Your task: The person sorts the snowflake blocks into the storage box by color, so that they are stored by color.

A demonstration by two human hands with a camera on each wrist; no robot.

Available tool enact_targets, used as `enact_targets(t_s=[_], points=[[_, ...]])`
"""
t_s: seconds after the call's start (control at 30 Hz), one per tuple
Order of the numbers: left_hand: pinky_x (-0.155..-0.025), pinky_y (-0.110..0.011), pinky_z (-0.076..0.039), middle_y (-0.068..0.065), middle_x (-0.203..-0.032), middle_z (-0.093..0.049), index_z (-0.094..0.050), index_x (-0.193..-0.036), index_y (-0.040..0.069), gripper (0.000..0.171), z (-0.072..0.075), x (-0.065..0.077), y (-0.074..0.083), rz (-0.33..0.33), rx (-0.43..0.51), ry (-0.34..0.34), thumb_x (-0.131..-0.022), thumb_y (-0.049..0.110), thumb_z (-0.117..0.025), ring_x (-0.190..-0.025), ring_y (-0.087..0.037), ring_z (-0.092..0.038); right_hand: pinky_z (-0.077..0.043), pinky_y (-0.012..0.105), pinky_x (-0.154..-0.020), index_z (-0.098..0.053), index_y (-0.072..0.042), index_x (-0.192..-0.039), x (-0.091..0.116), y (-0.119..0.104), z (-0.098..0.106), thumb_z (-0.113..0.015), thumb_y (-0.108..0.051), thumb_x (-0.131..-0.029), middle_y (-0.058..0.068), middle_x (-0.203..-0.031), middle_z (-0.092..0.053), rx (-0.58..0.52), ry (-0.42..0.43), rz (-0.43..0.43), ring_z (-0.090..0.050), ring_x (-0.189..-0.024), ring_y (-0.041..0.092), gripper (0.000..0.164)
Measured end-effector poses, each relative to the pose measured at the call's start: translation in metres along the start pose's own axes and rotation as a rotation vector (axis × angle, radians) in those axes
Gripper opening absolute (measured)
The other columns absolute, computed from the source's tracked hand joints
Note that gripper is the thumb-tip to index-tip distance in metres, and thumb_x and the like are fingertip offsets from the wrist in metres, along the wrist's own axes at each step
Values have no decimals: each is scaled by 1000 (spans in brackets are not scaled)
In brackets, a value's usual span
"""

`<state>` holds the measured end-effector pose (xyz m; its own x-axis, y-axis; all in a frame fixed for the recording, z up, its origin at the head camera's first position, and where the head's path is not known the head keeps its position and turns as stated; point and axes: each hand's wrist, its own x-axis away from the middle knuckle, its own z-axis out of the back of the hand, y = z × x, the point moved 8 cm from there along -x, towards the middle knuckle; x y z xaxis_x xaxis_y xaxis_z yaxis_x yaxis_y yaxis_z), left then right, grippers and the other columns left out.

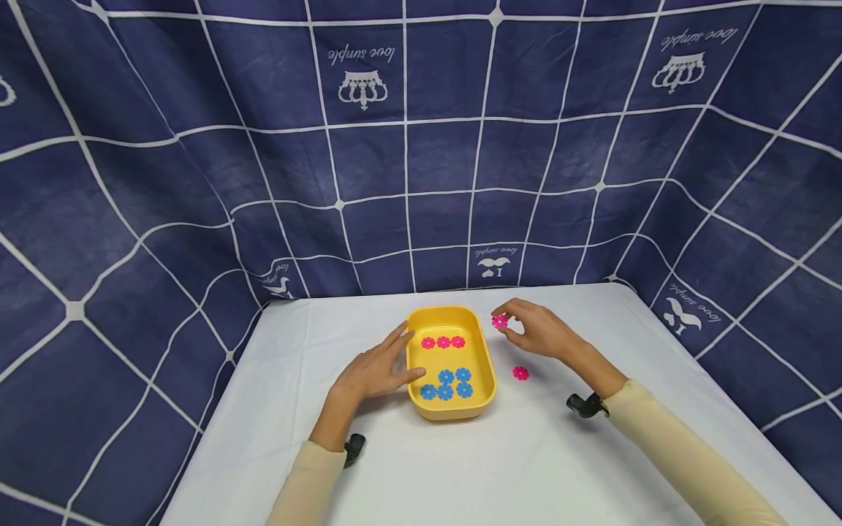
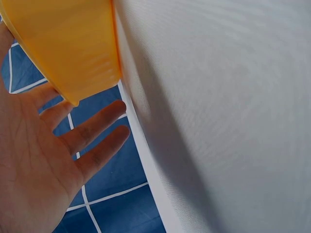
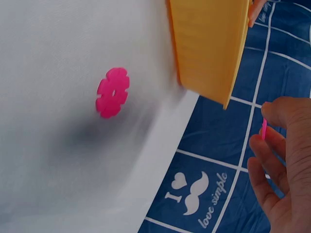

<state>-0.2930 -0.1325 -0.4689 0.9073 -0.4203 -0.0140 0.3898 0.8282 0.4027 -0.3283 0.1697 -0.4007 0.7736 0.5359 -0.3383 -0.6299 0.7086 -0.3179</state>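
A yellow tray [image 1: 454, 413] stands on the table. Inside it, three pink flower-shaped discs [image 1: 444, 342] form a row toward the far end, and several blue flower-shaped discs [image 1: 446, 392] lie at the near end. My left hand [image 1: 371, 371] rests against the tray's left side, fingers spread, with fingertips and thumb at the rim. To the right of the tray, my right hand [image 1: 542, 332] pinches a pink flower-shaped disc [image 1: 500, 321] between thumb and fingers; the right wrist view shows this disc edge-on. Another pink flower-shaped disc [image 3: 112, 92] lies flat on the table below that hand.
A white cloth covers the table [image 1: 526, 460]. Behind it and at both sides hangs a dark blue curtain [image 1: 434, 161] with white grid lines. A black wrist device [image 1: 354, 448] sits on the left wrist, and another black device [image 1: 585, 405] on the right.
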Motion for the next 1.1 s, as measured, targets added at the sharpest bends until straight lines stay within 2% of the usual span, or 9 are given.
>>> enact_targets(t_s=[0.3,0.5,0.67,0.73,0.9,1.0,1.1], points=[[-113,-61,-50,10,-181,-12,-32,-171,24,99,0,0,-2,0,-5,7,-95,82,-53,-150,-32,-51,-66,48,-88,-73,-11,-127,-11,-17,-9,-85,-8,-91,5,-119,-75,-58,9,74,-74,-106,32,38],[-112,-58,-52,9,-181,-14,-35,-171,22,99,1,1,-2,-17,-8,20,-95,83,-51,-149,-31,-53,-66,42,-88,-73,-13,-127,-20,-28,-17,-85,-10,-92,2,-119,-75,-41,-2,114,-74,-106,27,36],[-113,-57,-51,12,-181,-12,-35,-171,22,99,0,0,-3,-13,-6,11,-95,83,-52,-150,-29,-52,-66,43,-88,-74,-13,-127,-26,-38,-26,-84,-11,-93,2,-119,-75,-62,-26,123,-73,-105,26,35],[-113,-56,-51,13,-181,-10,-33,-171,23,99,-1,-1,-3,-8,-6,4,-95,83,-52,-150,-28,-51,-66,44,-87,-74,-13,-126,-28,-41,-30,-84,-11,-93,2,-118,-75,-72,-43,121,-73,-104,26,35],[-111,-58,-52,10,-181,-13,-35,-171,23,98,0,0,-2,-12,4,8,-95,82,-53,-149,-29,-53,-65,36,-81,-74,-14,-127,-31,-50,-39,-84,-12,-94,1,-120,-75,-56,-89,129,-72,-93,27,34],[-110,-59,-53,9,-181,-14,-36,-170,23,96,1,0,0,-12,4,12,-96,80,-54,-148,-31,-54,-64,35,-85,-74,-15,-127,-33,-55,-43,-84,-15,-94,1,-123,-74,-24,-105,146,-72,-96,25,35],[-110,-60,-52,9,-181,-14,-37,-170,22,94,3,0,1,-15,8,14,-97,77,-57,-147,-33,-54,-63,37,-95,-74,-16,-128,-36,-60,-45,-85,-20,-95,0,-124,-75,-3,-110,165,-73,-107,21,35]])
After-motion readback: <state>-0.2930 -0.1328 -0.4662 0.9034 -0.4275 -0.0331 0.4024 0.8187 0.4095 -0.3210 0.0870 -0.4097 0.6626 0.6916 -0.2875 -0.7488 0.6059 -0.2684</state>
